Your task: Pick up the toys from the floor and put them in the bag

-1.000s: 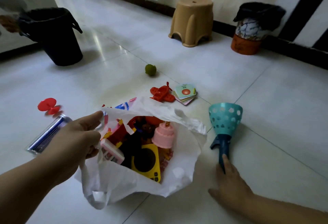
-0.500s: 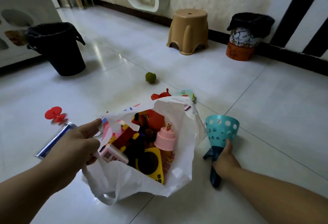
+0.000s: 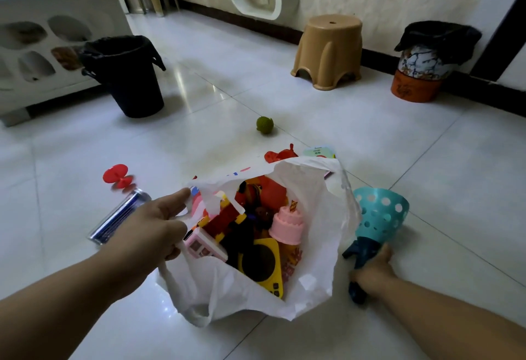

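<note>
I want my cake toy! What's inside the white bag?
Inside the white bag, held open by the left hand, are a pink cake, a yellow toy, a pink box and red pieces. Anything underneath them is hidden.

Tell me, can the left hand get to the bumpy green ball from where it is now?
Probably not right away. The left hand is shut on the white plastic bag's rim, and the bumpy green ball lies well beyond the bag. The tiled floor between them is bare, so letting go and leaning forward should do it.
</note>
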A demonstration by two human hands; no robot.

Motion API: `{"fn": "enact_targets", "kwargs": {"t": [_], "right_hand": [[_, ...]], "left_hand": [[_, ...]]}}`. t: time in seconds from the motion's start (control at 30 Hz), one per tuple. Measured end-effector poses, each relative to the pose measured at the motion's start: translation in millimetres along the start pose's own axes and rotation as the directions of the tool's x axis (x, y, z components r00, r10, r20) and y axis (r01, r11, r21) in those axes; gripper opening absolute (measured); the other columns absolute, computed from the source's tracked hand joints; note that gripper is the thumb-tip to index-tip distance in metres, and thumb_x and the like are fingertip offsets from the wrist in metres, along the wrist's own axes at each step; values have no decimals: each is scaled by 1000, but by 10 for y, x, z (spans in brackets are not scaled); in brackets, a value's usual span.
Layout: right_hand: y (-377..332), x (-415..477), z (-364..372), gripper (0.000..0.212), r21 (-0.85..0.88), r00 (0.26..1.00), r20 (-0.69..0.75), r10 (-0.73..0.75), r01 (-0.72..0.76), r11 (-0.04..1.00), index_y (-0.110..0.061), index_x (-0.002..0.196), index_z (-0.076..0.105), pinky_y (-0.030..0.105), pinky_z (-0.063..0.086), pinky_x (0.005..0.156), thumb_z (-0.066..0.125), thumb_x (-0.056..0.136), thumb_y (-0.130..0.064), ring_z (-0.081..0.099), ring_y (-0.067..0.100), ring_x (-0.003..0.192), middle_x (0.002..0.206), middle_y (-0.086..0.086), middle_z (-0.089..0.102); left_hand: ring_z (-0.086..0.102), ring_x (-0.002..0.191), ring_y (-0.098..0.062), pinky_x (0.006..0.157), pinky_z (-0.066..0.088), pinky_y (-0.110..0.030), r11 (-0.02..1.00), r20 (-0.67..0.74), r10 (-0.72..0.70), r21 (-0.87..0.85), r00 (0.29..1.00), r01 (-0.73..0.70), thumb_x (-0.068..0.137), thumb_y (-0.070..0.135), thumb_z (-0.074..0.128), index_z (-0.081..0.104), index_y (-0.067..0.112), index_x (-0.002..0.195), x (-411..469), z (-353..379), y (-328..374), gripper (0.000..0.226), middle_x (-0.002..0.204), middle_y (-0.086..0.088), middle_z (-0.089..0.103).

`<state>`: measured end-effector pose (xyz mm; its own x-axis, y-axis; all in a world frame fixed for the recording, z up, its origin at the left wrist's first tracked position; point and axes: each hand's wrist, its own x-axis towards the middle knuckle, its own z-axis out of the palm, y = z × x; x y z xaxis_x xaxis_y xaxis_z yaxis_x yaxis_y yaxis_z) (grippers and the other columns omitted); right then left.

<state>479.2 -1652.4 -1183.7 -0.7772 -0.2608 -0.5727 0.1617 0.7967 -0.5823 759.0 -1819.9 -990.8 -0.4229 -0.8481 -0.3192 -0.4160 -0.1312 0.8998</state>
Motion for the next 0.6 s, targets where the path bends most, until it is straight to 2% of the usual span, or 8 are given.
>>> {"fn": "enact_targets", "kwargs": {"t": [0.07, 0.17, 0.23, 0.3, 0.4, 0.5, 0.6], "right_hand": [[-98, 37, -18, 101, 83, 999, -15, 40, -39, 996, -18, 148, -5, 47, 47, 93, 66, 79, 2, 52, 39, 107, 134, 25, 44], [-256, -7, -203, 76, 157, 993, -113, 39, -21, 987, -8, 144, 14, 43, 50, 75, 60, 84, -8, 55, 34, 85, 119, 26, 54], [-345, -123, -404, 67, 174, 981, -181, -68, 100, 980, -8, 141, 25, 37, 46, 67, 59, 83, -13, 56, 33, 81, 113, 24, 58], [-442, -356, -624, 64, 194, 947, -214, -238, 280, 940, -16, 137, 35, 35, 43, 66, 60, 79, -15, 56, 31, 77, 104, 18, 61], [-680, -944, -951, 44, 242, 843, -246, -478, 531, 812, -28, 120, 43, 38, 46, 65, 64, 83, -17, 57, 25, 72, 91, 5, 60], [-847, -1599, -1210, 33, 247, 714, -146, -685, 697, 674, -37, 109, 49, 27, 45, 55, 65, 85, -20, 56, 12, 65, 79, -5, 60], [-860, -2005, -1319, 44, 79, 640, 127, -758, 755, 651, -52, 101, 51, 13, 47, 55, 73, 78, -22, 62, 0, 74, 84, -18, 65]], "left_hand": [[40, 43, -10, 38, 35, -18, 1000, 2, -14, 6, 1000, 14, 78, -18, 37, 48, 15, 136, 24, -10, -5, 68, 102, 10, 62], [48, 35, -4, 38, 38, -17, 1000, 10, -21, 11, 1000, 20, 80, -17, 37, 47, 16, 136, 29, -29, -23, 66, 102, 12, 60], [50, 38, -5, 40, 39, -18, 1000, 5, -21, 8, 1000, 21, 80, -16, 39, 48, 17, 136, 35, -37, -43, 65, 104, 7, 62], [50, 48, -11, 45, 41, -23, 1000, -8, -25, -3, 1000, 25, 80, -14, 41, 48, 18, 137, 34, -33, -59, 66, 113, 0, 61], [44, 58, -15, 51, 40, -26, 1000, -3, -16, 13, 1000, 16, 80, -14, 41, 46, 20, 138, 33, -37, -73, 67, 121, -5, 57], [43, 58, -15, 49, 39, -25, 1000, 27, -14, 19, 1000, 13, 79, -15, 40, 44, 17, 140, 33, -69, -59, 69, 124, -6, 56], [38, 54, -14, 45, 35, -23, 1000, 23, -22, -18, 1000, 22, 78, -18, 37, 46, 13, 138, 33, -115, -52, 68, 118, -8, 60]]}}
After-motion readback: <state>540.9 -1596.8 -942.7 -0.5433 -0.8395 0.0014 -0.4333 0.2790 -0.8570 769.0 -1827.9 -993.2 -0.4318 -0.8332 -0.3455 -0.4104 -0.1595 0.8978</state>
